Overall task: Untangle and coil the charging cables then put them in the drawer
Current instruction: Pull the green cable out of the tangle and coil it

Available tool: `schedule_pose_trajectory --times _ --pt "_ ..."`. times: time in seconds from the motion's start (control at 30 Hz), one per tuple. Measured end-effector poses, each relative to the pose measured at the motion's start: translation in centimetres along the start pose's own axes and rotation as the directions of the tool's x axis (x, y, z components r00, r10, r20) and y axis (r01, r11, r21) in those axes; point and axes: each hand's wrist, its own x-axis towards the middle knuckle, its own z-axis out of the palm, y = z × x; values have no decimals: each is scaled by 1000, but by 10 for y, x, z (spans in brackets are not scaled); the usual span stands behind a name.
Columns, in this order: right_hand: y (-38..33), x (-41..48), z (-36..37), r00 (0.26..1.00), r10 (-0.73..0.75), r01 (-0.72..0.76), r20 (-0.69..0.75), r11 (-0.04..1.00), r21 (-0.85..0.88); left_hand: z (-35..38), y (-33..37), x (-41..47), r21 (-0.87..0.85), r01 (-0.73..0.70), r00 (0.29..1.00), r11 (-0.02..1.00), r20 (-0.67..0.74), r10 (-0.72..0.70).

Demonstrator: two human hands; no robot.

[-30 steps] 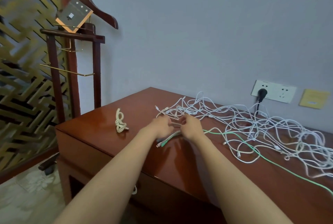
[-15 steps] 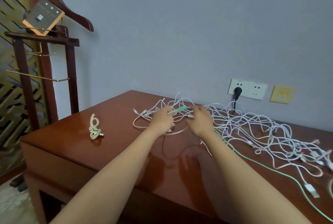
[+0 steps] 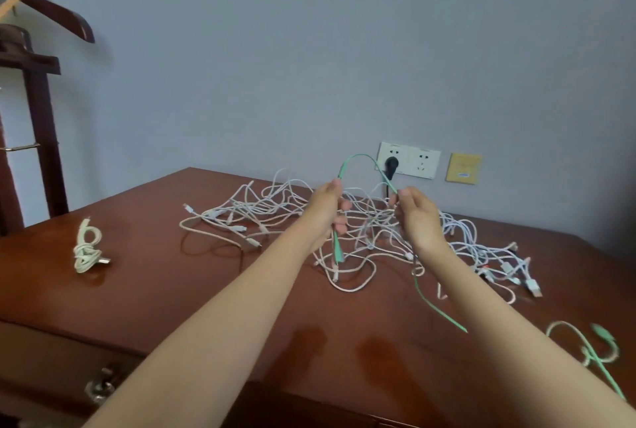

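Observation:
A green cable [image 3: 359, 156] arches in the air between my two hands, above a tangled heap of white cables [image 3: 275, 210] on the brown desk [image 3: 165, 290]. My left hand [image 3: 328, 207] grips the green cable near its plug end, which hangs down below the fist. My right hand [image 3: 414, 212] pinches the same cable further along; the rest of it trails down across the desk to the right edge. One white cable [image 3: 86, 250] lies coiled and tied at the desk's left. The drawer front with a metal handle [image 3: 99, 388] shows at bottom left, closed.
A wall socket plate [image 3: 409, 159] with a black plug in it sits behind the heap, and a yellow plate [image 3: 463, 168] is beside it. A dark wooden valet stand [image 3: 31, 90] rises at the far left next to the desk.
Both hands have lifted the green cable up off the heap and moved apart, so it now forms an arch. The camera has turned right and drawn closer to the desk.

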Motion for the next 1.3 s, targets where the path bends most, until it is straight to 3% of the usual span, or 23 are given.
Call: schedule_pose_trajectory --times 0.1,0.23,0.4,0.53,0.67,0.8,0.87,0.93,1.1,1.3 --pt "11 -13 -14 998 37 -37 50 999 -2 28 -19 5 -64 -8 1000 998 18 9" --pt "34 -18 -24 989 38 -17 140 988 -151 60 -43 6 -131 27 996 991 92 -15" --pt "47 -13 -38 974 205 -173 100 949 -262 72 -71 12 -226 155 976 962 188 -113" --pt "58 -11 -47 895 383 -293 228 891 -347 71 -91 22 -179 231 958 956 214 -191" --pt "65 -5 -49 810 496 -347 314 836 -425 67 -100 25 -121 199 969 972 174 -177" --pt "67 2 -53 769 498 -383 402 861 -334 60 -88 35 -382 117 993 917 58 -102" --pt "65 4 -58 763 455 -334 458 885 -323 53 -79 49 -547 97 993 832 -2 -116" --pt "62 6 -65 778 401 -233 485 899 -370 48 -73 59 -590 129 989 797 13 -150" --pt "48 6 -84 829 279 -127 485 938 -324 53 -82 62 -153 227 974 962 61 -220" --pt "46 11 -84 944 54 7 324 983 -183 66 -83 50 283 221 962 933 91 -256"
